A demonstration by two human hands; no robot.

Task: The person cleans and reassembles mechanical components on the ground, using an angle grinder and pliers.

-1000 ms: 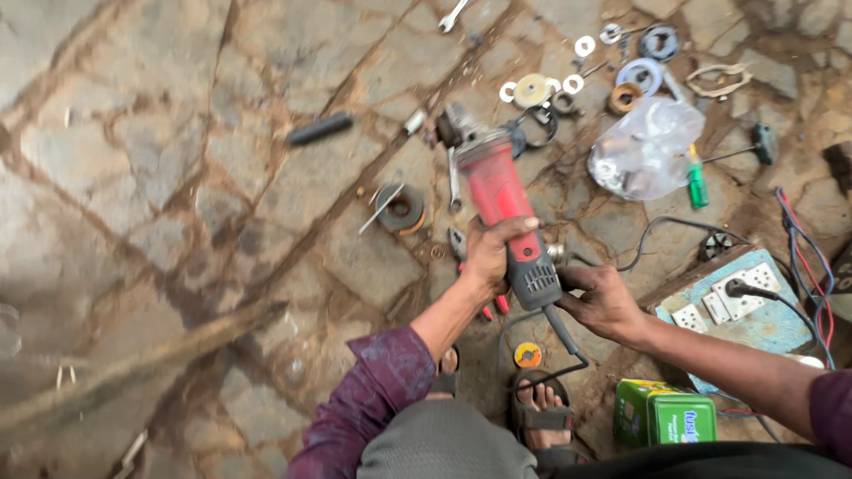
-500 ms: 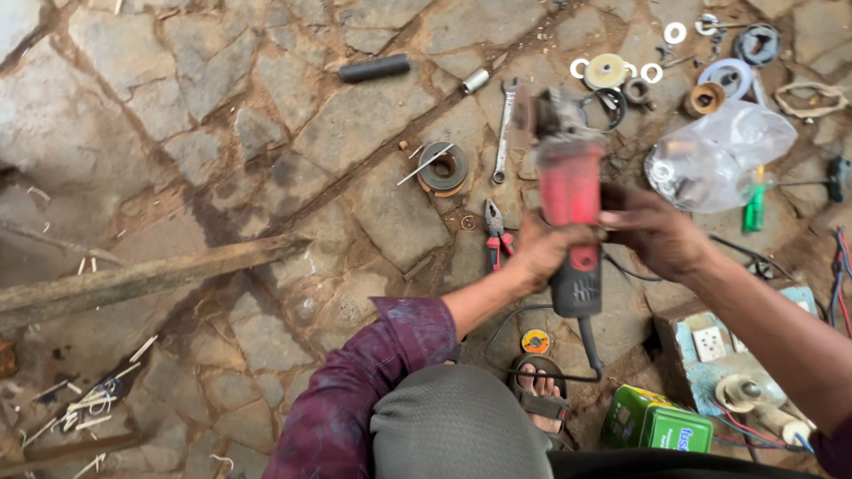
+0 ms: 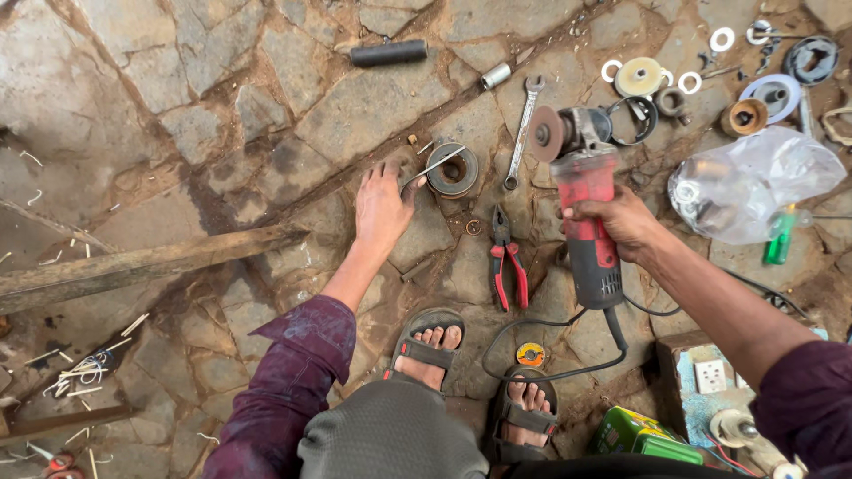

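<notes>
Red angle grinder (image 3: 586,204), right of centre, sits gripped in your right hand (image 3: 621,222); your left hand (image 3: 383,206) lies open on the stone floor (image 3: 177,115), fingertips beside the metal ring (image 3: 451,170).

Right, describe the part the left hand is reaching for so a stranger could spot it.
Start at the red angle grinder in the right hand. Left of its disc lies a spanner, and left of that a round metal ring on the stone floor, at the left hand fingertips. Unlike the small washers above, it is wide, dark and has a thin rod across it.
</notes>
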